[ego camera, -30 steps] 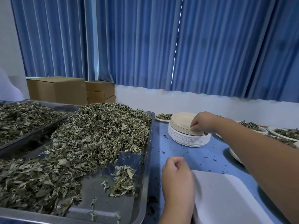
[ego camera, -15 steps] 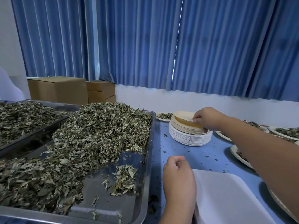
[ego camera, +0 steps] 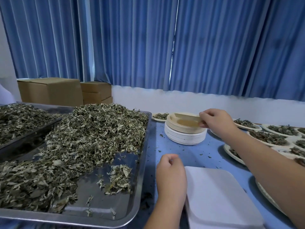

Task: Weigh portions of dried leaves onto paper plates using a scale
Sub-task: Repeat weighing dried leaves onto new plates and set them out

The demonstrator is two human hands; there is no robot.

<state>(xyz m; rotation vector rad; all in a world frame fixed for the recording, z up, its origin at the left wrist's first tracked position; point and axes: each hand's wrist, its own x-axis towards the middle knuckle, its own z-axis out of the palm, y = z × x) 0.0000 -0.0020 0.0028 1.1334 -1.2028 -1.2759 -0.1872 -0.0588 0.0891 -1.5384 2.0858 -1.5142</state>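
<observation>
Now I'm seeing R hand (ego camera: pixel 216 123) pinching top plate (ego camera: pixel 184 124), peeling it off stack (ego camera: pixel 184 138) at 1 o'clock, flat 1 s ago; L hand (ego camera: pixel 171 176) curling empty by scale (ego camera: pixel 219 195); weighing pending.

Dried leaves (ego camera: pixel 92 134), grey-green and crumbled, lie heaped in a steel tray (ego camera: pixel 105 205) at the left of the desk (ego camera: pixel 194 151); a stack of paper plates (ego camera: pixel 184 138) stands beside it, the top plate (ego camera: pixel 184 123) tan and tilted, its right rim pinched by the right hand (ego camera: pixel 216 123); filled plates (ego camera: pixel 270 138) spread at the right; the white scale (ego camera: pixel 219 195) lies flat, nearest
</observation>
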